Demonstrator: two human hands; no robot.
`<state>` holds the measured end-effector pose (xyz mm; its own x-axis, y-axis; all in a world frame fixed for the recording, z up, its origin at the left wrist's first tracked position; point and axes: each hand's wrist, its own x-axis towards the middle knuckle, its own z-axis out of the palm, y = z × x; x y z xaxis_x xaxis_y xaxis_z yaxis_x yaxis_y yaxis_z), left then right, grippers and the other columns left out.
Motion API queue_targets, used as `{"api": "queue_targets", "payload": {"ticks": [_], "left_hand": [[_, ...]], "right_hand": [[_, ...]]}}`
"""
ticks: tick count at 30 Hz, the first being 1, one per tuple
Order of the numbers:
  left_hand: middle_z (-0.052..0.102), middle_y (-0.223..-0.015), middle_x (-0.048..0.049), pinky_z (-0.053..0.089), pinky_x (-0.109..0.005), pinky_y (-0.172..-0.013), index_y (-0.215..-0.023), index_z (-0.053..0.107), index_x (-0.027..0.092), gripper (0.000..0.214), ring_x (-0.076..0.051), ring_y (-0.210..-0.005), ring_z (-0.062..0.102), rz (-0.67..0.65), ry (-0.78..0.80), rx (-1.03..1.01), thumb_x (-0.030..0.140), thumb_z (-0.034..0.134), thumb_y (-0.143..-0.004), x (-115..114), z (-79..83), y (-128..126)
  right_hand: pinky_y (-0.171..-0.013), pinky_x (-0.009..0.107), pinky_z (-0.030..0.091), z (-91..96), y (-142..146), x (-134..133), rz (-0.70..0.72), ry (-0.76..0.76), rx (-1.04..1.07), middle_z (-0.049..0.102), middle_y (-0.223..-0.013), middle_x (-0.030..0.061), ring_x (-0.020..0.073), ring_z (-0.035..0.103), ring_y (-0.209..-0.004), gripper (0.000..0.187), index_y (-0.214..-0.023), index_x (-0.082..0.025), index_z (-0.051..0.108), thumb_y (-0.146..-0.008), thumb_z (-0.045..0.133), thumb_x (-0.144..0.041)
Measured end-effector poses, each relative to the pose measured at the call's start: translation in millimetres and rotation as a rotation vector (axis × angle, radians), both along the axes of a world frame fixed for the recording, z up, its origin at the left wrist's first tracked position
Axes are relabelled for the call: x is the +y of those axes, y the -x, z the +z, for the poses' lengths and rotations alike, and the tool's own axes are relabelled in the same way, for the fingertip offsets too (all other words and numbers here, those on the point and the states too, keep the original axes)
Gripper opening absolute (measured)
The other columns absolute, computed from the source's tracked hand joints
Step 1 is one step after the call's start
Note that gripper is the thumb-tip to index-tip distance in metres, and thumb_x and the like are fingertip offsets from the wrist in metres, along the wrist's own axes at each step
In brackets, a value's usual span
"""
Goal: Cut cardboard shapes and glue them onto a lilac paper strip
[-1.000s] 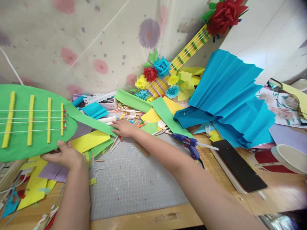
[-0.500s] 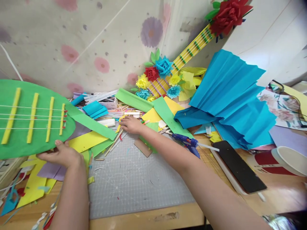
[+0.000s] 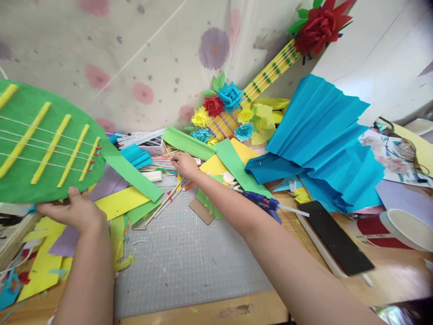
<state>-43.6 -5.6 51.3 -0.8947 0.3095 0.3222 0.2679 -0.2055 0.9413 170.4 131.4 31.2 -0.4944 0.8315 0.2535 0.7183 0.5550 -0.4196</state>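
My left hand [image 3: 75, 211] grips the lower edge of a green paper-covered instrument body [image 3: 20, 180], thumb on its front. Yellow strips and white strings cross this body, with small red bits at the string ends. Over at the back of the table my right hand [image 3: 184, 164] reaches into a pile of thin sticks [image 3: 162, 163] and paper scraps. Its fingers are bent down among the sticks, and what they touch or hold is too small to make out. A wooden stick [image 3: 163, 204] lies just below that hand, beside a green paper strip [image 3: 131, 174].
A blue glue gun [image 3: 259, 199] lies right of my right forearm, near a black phone [image 3: 338, 239] and a paper cup [image 3: 394, 229]. Blue pleated paper [image 3: 321, 131] stands behind them. A flower-trimmed yellow paper guitar [image 3: 267, 74] leans on the wall. A grey cutting mat [image 3: 189, 266] lies in front.
The green instrument body has tilted and risen slightly with my left hand. My right hand has shifted a little right and farther back, its fingers now bent down into the sticks.
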Motion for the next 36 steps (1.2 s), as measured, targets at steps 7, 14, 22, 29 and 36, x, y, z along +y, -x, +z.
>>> {"api": "queue_targets", "payload": {"ticks": [7, 14, 22, 29, 36], "left_hand": [[0.051, -0.099, 0.0009, 0.052, -0.03, -0.07, -0.089, 0.033, 0.019, 0.035, -0.009, -0.082, 0.056, 0.012, -0.112, -0.068, 0.005, 0.05, -0.061, 5, -3.2, 16], [0.05, -0.112, -0.0031, 0.051, -0.023, -0.064, -0.096, 0.035, 0.019, 0.042, -0.01, -0.088, 0.058, 0.046, -0.214, 0.011, 0.002, 0.047, -0.059, -5, -4.3, 35], [0.052, -0.108, -0.0027, 0.053, -0.029, -0.069, -0.093, 0.038, 0.017, 0.034, -0.008, -0.083, 0.058, -0.057, -0.178, 0.048, 0.0, 0.046, -0.065, 2, 13.1, 29], [0.056, -0.104, -0.0069, 0.053, -0.034, -0.073, -0.092, 0.042, 0.015, 0.031, -0.008, -0.077, 0.058, -0.319, -0.076, -0.197, 0.002, 0.055, -0.068, 20, 4.2, -43], [0.058, -0.092, -0.0028, 0.052, -0.033, -0.077, -0.089, 0.046, 0.016, 0.028, -0.01, -0.076, 0.059, -0.412, 0.059, -0.244, 0.006, 0.056, -0.064, 40, -22.7, -75]], "right_hand": [[-0.085, 0.038, 0.041, -10.3, 56, 24, 0.011, 0.008, -0.086, 0.065, -0.103, 0.015, 0.0261, 0.054, -0.099, 0.032, -0.104, -0.01, 0.063, -0.088, 0.039, -0.023], [-0.084, 0.036, 0.041, -14.3, 53, 25, -0.078, 0.046, -0.003, 0.064, -0.102, 0.0131, 0.024, 0.055, -0.096, 0.026, -0.097, -0.012, 0.062, -0.086, 0.044, -0.028], [-0.072, 0.029, 0.043, 22.3, -4, 5, -0.255, 0.128, 0.238, 0.063, -0.079, 0.0028, 0.0166, 0.057, -0.075, 0.024, -0.092, -0.018, 0.056, -0.086, 0.036, -0.029], [-0.056, 0.02, 0.039, 36.0, -86, -48, -0.337, 0.193, 0.905, 0.05, -0.065, -0.0025, 0.0078, 0.047, -0.056, 0.014, -0.08, -0.018, 0.048, -0.079, 0.042, -0.031], [-0.045, 0.018, 0.032, -2.5, -100, -84, -0.282, 0.581, 0.883, 0.047, -0.053, -0.006, 0.0055, 0.039, -0.044, 0.015, -0.066, -0.018, 0.048, -0.073, 0.05, -0.031]]}}
